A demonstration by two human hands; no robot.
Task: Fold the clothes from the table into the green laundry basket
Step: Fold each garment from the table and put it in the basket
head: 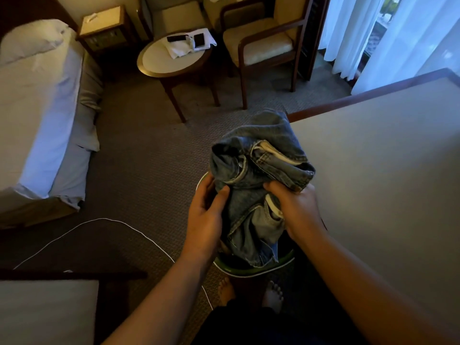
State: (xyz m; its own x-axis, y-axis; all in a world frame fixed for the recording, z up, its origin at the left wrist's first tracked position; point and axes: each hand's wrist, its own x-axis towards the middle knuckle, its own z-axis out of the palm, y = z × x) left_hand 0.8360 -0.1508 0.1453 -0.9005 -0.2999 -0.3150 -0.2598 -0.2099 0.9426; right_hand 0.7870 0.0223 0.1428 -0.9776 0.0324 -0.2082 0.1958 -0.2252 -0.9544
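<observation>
Jeans (258, 185), blue denim and bunched into a loose bundle, hang just below the middle of the view, directly over the green laundry basket (251, 270). Only the basket's green rim with its pale edge shows, at about 6 o'clock from the bundle and again as a sliver beside the left thumb; the lower folds of the denim dip inside that rim.

From 1 to 4 o'clock stretches the table (388, 170), a plain beige top with a dark wooden edge, the nearest corner touching the far side of the bundle. Patterned grey carpet (149, 165) covers the floor, and a white cable (139, 230) loops across it at 8 o'clock. A bed (37, 108) with white sheets fills 9 to 10 o'clock. At 12 o'clock stands a round side table (159, 63) carrying white cloth and two dark flat objects, with a wooden armchair (268, 43) at 1 o'clock and white curtains (388, 33) beyond it.

The denim shows pale stitched seams, a waistband turned outward near the top and a pocket lining exposed low down. The left hand (206, 215) cups the bundle's left side, thumb pressed on the cloth. The right hand (296, 207) clutches the right side, fingers curled into the fabric. Two bare feet (272, 296) stand just below the basket.
</observation>
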